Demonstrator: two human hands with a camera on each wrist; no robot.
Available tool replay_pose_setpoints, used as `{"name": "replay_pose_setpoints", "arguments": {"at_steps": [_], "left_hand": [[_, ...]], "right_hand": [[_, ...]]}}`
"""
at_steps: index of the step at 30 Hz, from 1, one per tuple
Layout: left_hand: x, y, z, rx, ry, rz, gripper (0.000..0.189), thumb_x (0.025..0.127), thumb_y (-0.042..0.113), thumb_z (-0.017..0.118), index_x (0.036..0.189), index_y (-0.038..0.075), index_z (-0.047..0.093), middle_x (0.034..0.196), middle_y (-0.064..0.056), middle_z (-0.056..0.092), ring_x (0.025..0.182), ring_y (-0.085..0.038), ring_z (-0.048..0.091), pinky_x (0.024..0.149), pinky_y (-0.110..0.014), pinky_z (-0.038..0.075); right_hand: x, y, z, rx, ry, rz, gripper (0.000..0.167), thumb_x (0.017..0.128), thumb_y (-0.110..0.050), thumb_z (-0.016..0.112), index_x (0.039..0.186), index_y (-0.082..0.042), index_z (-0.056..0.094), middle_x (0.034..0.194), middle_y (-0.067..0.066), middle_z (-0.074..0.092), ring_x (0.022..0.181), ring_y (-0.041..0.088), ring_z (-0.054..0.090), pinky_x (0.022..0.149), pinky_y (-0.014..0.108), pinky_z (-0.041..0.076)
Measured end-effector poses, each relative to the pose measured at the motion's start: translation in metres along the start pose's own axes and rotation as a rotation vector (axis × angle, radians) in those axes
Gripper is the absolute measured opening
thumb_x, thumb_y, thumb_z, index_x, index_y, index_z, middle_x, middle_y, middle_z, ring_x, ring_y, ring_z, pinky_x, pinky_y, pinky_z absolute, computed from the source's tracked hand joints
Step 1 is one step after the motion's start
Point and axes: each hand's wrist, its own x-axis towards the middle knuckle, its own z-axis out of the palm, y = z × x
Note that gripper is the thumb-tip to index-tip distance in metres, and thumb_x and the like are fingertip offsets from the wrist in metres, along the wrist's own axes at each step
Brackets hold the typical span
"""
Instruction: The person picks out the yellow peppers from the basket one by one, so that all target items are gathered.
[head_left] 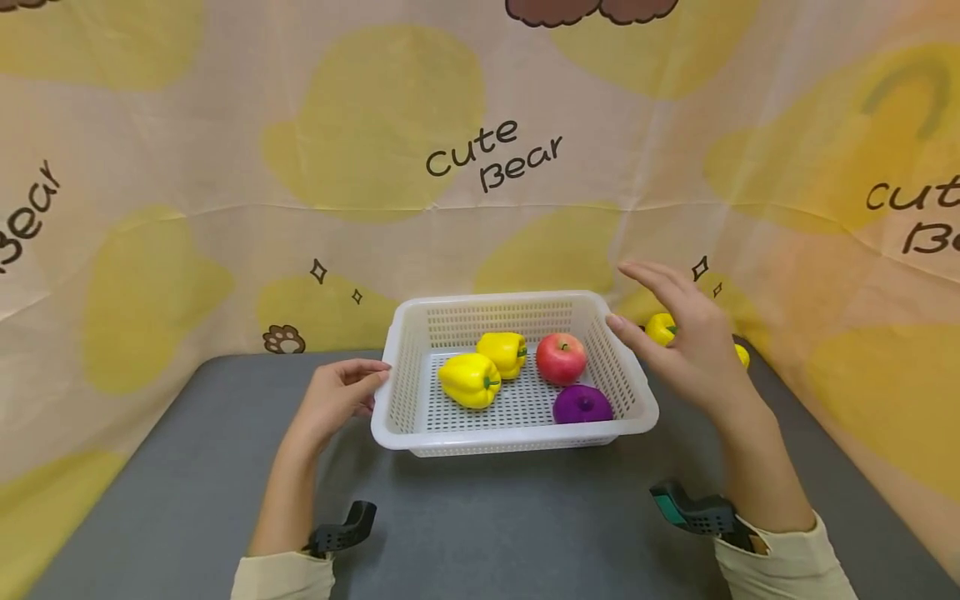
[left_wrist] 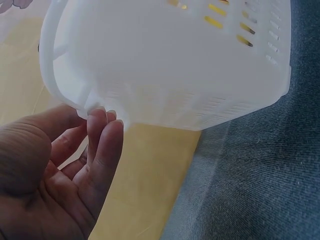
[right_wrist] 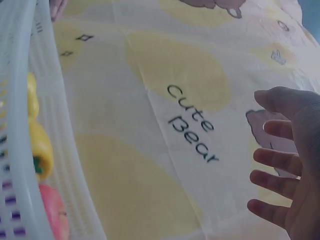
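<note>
A white perforated plastic basket (head_left: 517,439) sits in the middle of the head view. Inside are two yellow bell peppers (head_left: 468,381), a red apple (head_left: 561,358) and a round purple vegetable (head_left: 582,405). My left hand (head_left: 337,400) pinches the basket's left rim between thumb and fingers; the left wrist view shows those fingers (left_wrist: 107,142) right at the lip. Beside the right rim, my right hand (head_left: 690,342) is raised with fingers extended and thumb spread. In the right wrist view, nothing lies in that hand (right_wrist: 297,155).
More yellow items, one a bell pepper (head_left: 660,328), lie behind my right hand, partly hidden by it. A grey tabletop (head_left: 480,525) lies under everything. Patterned cloth (head_left: 360,242) rises directly behind the table and along both sides.
</note>
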Motion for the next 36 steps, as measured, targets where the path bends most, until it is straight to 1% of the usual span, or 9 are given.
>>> {"name": "replay_pose_setpoints", "arguments": {"at_steps": [2, 3, 10, 15, 21, 24, 27, 31, 36], "left_hand": [[0.002, 0.001, 0.001, -0.001, -0.003, 0.004, 0.040, 0.097, 0.027, 0.069, 0.125, -0.002, 0.067, 0.096, -0.005, 0.074, 0.069, -0.013, 0.066, 0.068, -0.036, 0.061], [0.002, 0.001, 0.001, -0.001, -0.004, 0.003, 0.040, 0.097, 0.027, 0.069, 0.125, -0.002, 0.067, 0.096, -0.006, 0.074, 0.069, -0.013, 0.066, 0.068, -0.037, 0.061], [0.000, -0.003, -0.004, 0.031, 0.001, -0.005, 0.043, 0.097, 0.031, 0.069, 0.126, -0.001, 0.066, 0.098, -0.004, 0.074, 0.072, -0.013, 0.067, 0.068, -0.035, 0.061], [0.001, 0.000, -0.002, 0.015, -0.015, 0.000, 0.045, 0.097, 0.031, 0.069, 0.128, -0.001, 0.065, 0.096, -0.003, 0.074, 0.071, -0.012, 0.067, 0.067, -0.033, 0.061], [0.002, 0.001, 0.000, 0.025, -0.011, -0.009, 0.043, 0.097, 0.030, 0.069, 0.126, -0.001, 0.066, 0.097, -0.004, 0.074, 0.071, -0.012, 0.067, 0.068, -0.034, 0.061], [0.002, 0.002, 0.001, 0.027, -0.008, -0.007, 0.043, 0.097, 0.030, 0.069, 0.126, -0.001, 0.066, 0.099, -0.006, 0.075, 0.072, -0.013, 0.067, 0.069, -0.035, 0.061], [0.001, 0.002, 0.001, 0.017, -0.003, -0.005, 0.042, 0.097, 0.029, 0.069, 0.126, -0.001, 0.066, 0.101, -0.008, 0.075, 0.072, -0.013, 0.067, 0.069, -0.036, 0.061], [0.002, 0.001, 0.002, 0.013, -0.002, -0.003, 0.041, 0.097, 0.028, 0.069, 0.126, -0.001, 0.066, 0.104, -0.010, 0.075, 0.072, -0.013, 0.067, 0.069, -0.035, 0.061], [0.002, -0.001, 0.000, 0.022, 0.004, -0.001, 0.041, 0.098, 0.028, 0.068, 0.128, 0.000, 0.066, 0.106, -0.011, 0.074, 0.072, -0.013, 0.067, 0.068, -0.035, 0.061]], "right_hand": [[0.003, -0.007, 0.004, 0.007, -0.023, 0.005, 0.061, 0.084, -0.012, 0.079, 0.141, -0.016, 0.060, 0.143, 0.010, 0.059, 0.136, 0.031, 0.052, 0.110, 0.061, 0.042], [0.005, -0.009, 0.007, 0.011, -0.030, 0.004, 0.060, 0.084, -0.014, 0.079, 0.141, -0.016, 0.059, 0.144, 0.009, 0.059, 0.137, 0.031, 0.052, 0.110, 0.062, 0.042], [0.016, -0.034, 0.029, 0.090, -0.011, -0.029, 0.057, 0.087, -0.016, 0.077, 0.141, -0.015, 0.059, 0.143, 0.008, 0.060, 0.136, 0.026, 0.054, 0.112, 0.055, 0.044], [0.025, -0.045, 0.038, 0.169, 0.006, -0.026, 0.056, 0.088, -0.018, 0.076, 0.142, -0.016, 0.059, 0.144, 0.005, 0.060, 0.138, 0.022, 0.053, 0.115, 0.051, 0.042], [0.030, -0.046, 0.059, 0.266, 0.035, -0.035, 0.054, 0.090, -0.018, 0.075, 0.141, -0.014, 0.059, 0.143, 0.004, 0.061, 0.136, 0.019, 0.054, 0.114, 0.047, 0.044], [0.031, -0.042, 0.073, 0.312, 0.037, -0.023, 0.050, 0.091, -0.017, 0.074, 0.139, -0.012, 0.060, 0.141, 0.005, 0.062, 0.132, 0.021, 0.056, 0.111, 0.049, 0.046], [0.032, -0.038, 0.088, 0.312, -0.001, 0.025, 0.048, 0.094, -0.021, 0.071, 0.139, -0.013, 0.060, 0.141, 0.005, 0.062, 0.130, 0.022, 0.056, 0.109, 0.048, 0.048], [0.032, -0.034, 0.105, 0.263, -0.080, 0.093, 0.049, 0.095, -0.029, 0.069, 0.141, -0.017, 0.059, 0.144, 0.003, 0.060, 0.134, 0.022, 0.055, 0.112, 0.047, 0.046], [0.032, -0.034, 0.121, 0.240, -0.144, 0.117, 0.050, 0.096, -0.034, 0.068, 0.142, -0.019, 0.058, 0.146, 0.003, 0.059, 0.139, 0.023, 0.052, 0.115, 0.049, 0.043]]}}
